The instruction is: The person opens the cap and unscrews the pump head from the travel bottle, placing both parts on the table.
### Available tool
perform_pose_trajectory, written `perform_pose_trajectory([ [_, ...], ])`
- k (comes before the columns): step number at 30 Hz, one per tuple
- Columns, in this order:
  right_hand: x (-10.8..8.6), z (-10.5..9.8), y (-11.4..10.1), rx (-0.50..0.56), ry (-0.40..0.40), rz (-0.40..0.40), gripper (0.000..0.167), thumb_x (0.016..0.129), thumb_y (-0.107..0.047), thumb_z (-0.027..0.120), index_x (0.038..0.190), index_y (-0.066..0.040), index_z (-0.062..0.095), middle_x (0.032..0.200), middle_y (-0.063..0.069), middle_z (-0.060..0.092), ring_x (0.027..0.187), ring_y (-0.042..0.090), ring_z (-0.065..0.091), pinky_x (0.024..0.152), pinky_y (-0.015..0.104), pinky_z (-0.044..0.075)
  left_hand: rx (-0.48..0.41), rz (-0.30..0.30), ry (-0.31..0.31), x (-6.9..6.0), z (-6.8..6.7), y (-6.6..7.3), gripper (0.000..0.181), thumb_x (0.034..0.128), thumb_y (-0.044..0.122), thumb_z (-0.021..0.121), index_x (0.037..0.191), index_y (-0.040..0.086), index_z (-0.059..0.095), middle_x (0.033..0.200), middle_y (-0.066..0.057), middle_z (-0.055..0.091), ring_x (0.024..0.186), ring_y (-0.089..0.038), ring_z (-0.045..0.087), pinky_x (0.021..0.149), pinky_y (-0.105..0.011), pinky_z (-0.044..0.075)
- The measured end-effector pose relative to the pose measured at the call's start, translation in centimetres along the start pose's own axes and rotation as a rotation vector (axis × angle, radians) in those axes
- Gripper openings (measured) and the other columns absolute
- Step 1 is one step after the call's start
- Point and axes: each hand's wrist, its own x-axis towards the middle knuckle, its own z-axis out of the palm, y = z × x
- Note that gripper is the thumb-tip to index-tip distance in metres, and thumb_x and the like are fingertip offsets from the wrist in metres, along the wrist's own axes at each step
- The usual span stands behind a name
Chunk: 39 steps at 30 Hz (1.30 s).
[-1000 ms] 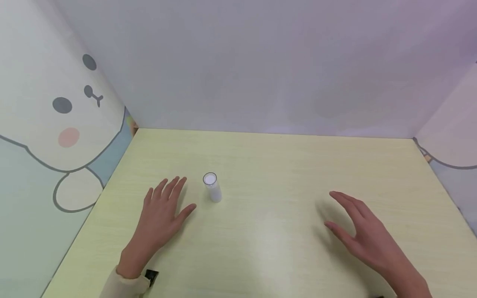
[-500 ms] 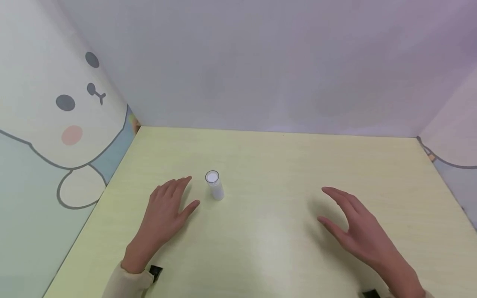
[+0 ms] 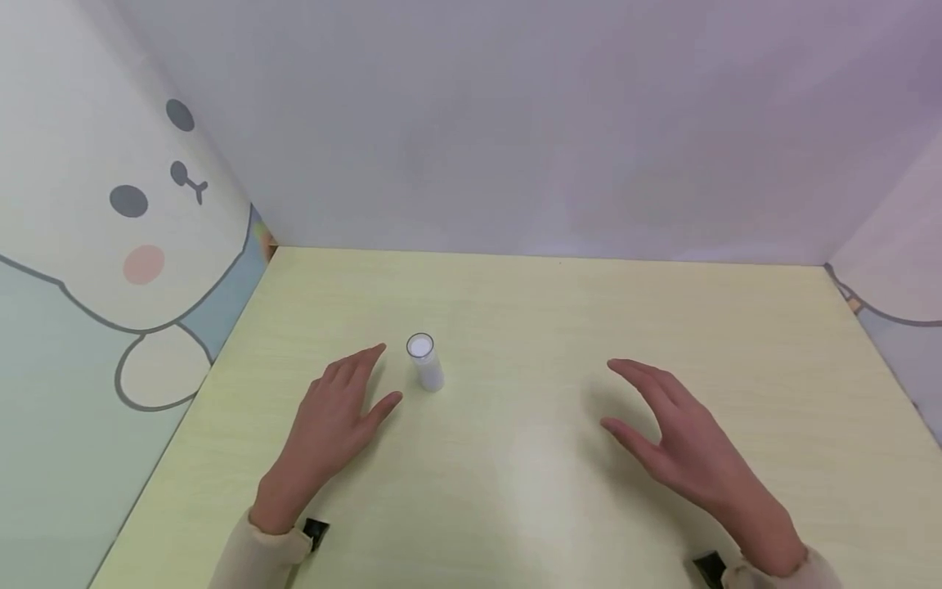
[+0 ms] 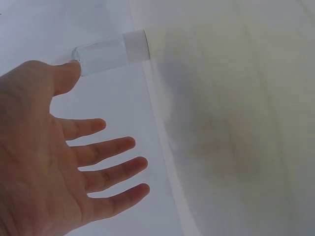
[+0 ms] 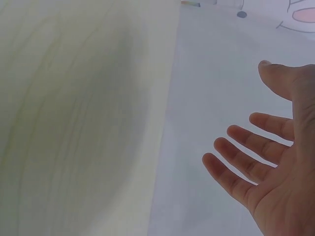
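No text, label, brand, number or sign can be read in any view: none on the small clear container (image 3: pixel 426 364), none on the counter (image 3: pixel 508 327), and none on the cartoon drawing (image 3: pixel 150 233) beside it.

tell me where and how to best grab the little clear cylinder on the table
Likely mid-height on the clear cylinder, coming from its left with the left hand: it stands upright, slim and round, and that hand is nearer.
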Motion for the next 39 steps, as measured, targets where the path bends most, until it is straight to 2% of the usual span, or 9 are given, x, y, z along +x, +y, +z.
perform_pose_trajectory([
  [5, 0.4, 0.4, -0.3, 0.004, -0.019, 0.013, 0.081, 0.081, -0.015, 0.087, 0.152, -0.012, 0.051, 0.146, 0.006, 0.06, 0.133, 0.025, 0.056, 0.117, 0.003, 0.023, -0.022, -0.003, -0.009, 0.0, 0.1, 0.2, 0.071, 0.1003, 0.047, 0.066, 0.157, 0.012, 0.042, 0.154, -0.016, 0.052, 0.14, -0.042, 0.05, 0.101, -0.065, 0.049],
  [13, 1.2, 1.3, -0.9, 0.012, -0.03, 0.004, 0.079, 0.082, -0.018, 0.087, 0.152, -0.012, 0.051, 0.146, 0.006, 0.059, 0.134, 0.025, 0.056, 0.118, 0.005, 0.024, -0.116, -0.017, -0.021, -0.1, 0.1, 0.4, 0.075, 0.1015, 0.041, 0.067, 0.16, 0.008, 0.035, 0.155, -0.018, 0.049, 0.14, -0.043, 0.047, 0.112, -0.06, 0.047],
  [19, 1.7, 1.7, -1.5, 0.008, -0.042, -0.002, 0.078, 0.084, -0.023, 0.087, 0.152, -0.013, 0.05, 0.147, 0.005, 0.059, 0.135, 0.024, 0.057, 0.118, 0.008, 0.026, -0.172, -0.045, -0.033, 0.0, 0.1, 0.8, 0.073, 0.1018, 0.038, 0.068, 0.16, 0.008, 0.034, 0.155, -0.019, 0.05, 0.14, -0.043, 0.048, 0.113, -0.061, 0.045],
  [32, 2.7, 2.3, -3.0, 0.019, -0.07, -0.017, 0.075, 0.087, -0.028, 0.085, 0.152, -0.014, 0.05, 0.148, 0.003, 0.058, 0.136, 0.023, 0.056, 0.118, 0.019, 0.035, -0.192, -0.08, -0.053, 0.5, 0.3, 1.6, 0.071, 0.1009, 0.032, 0.069, 0.159, 0.008, 0.036, 0.153, -0.02, 0.052, 0.139, -0.043, 0.052, 0.111, -0.062, 0.047],
  [39, 3.1, 2.2, -3.8, 0.027, -0.081, -0.022, 0.074, 0.089, -0.031, 0.084, 0.153, -0.016, 0.05, 0.149, 0.001, 0.058, 0.137, 0.021, 0.056, 0.117, 0.024, 0.039, -0.221, -0.098, -0.085, 0.8, 0.4, 2.2, 0.072, 0.1003, 0.03, 0.07, 0.159, 0.008, 0.036, 0.154, -0.019, 0.053, 0.138, -0.041, 0.054, 0.11, -0.062, 0.048],
])
